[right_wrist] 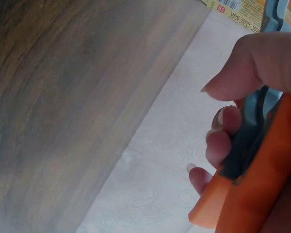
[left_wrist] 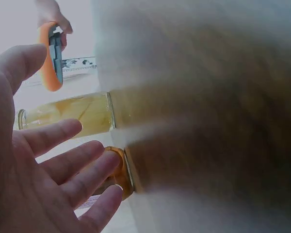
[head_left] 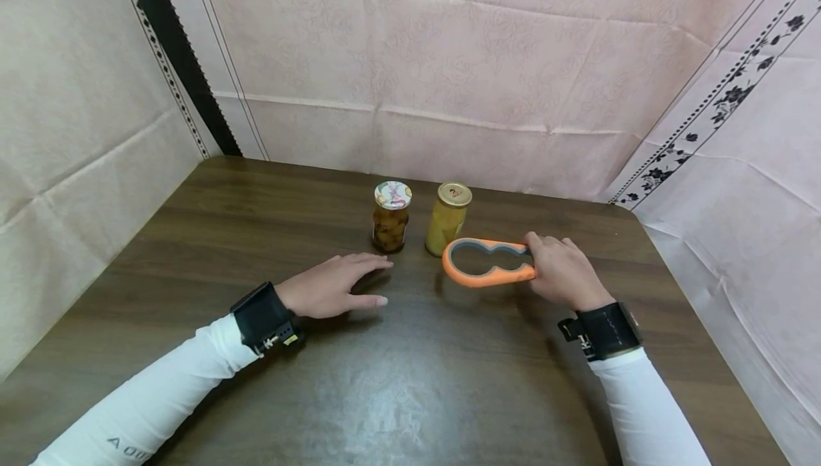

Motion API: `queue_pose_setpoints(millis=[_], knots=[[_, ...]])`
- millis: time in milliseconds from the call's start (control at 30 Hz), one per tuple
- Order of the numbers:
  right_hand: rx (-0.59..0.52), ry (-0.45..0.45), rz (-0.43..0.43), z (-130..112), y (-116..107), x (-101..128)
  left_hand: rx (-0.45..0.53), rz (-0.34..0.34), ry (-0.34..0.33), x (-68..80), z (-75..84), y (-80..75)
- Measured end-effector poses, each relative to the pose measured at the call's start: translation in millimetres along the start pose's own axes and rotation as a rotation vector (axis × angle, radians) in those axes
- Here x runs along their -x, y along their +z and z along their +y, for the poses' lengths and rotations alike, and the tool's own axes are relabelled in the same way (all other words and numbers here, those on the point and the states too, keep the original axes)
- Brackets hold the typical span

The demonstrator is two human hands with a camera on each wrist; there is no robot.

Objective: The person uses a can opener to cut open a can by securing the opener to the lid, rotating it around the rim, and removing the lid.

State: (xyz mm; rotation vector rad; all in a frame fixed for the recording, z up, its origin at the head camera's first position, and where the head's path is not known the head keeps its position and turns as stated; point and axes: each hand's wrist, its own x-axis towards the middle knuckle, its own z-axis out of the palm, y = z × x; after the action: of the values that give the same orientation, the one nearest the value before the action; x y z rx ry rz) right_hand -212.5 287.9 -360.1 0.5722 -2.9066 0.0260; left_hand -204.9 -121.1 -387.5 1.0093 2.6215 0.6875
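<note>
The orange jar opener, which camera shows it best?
The head view. There the whole orange jar opener shows, its loops open, gripped by the right hand beside the yellow jar. The left wrist view shows it small and edge-on; the right wrist view shows only a blurred piece between the fingers.

This looks like a staged recording booth rather than a lived-in room. Pink patterned cloth [head_left: 449, 67] hangs on three sides around a dark wood-grain surface [head_left: 410, 380], shutting off everything beyond.
</note>
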Motion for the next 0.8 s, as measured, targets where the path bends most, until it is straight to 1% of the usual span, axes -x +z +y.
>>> queue_pose_setpoints(millis=[133,233,333,433,533,700,800], knots=[[0.003,-0.023,0.041,-1.8,1.3,0.3,0.139,-0.011,-0.012,-0.5,-0.5,-1.7],[0.003,-0.045,0.072,-3.0,1.9,0.3,0.267,-0.016,-0.007,-0.8,-1.1,-3.2],[-0.007,-0.053,0.085,-3.8,2.3,0.0,0.362,-0.012,-0.005,-2.5,-4.3,-3.7],[-0.024,-0.053,0.082,-4.7,2.6,0.1,0.420,0.010,-0.029,-4.8,-10.7,-3.8],[-0.032,-0.073,0.093,-5.1,3.4,0.7,0.471,0.039,-0.058,-6.8,-18.7,-4.1],[-0.029,-0.121,0.138,-4.6,4.3,1.2,0.553,0.082,-0.053,-7.9,-28.2,-7.0],[-0.035,-0.125,0.136,-4.3,4.8,0.7,0.615,0.108,-0.069,-8.2,-30.8,-9.3]])
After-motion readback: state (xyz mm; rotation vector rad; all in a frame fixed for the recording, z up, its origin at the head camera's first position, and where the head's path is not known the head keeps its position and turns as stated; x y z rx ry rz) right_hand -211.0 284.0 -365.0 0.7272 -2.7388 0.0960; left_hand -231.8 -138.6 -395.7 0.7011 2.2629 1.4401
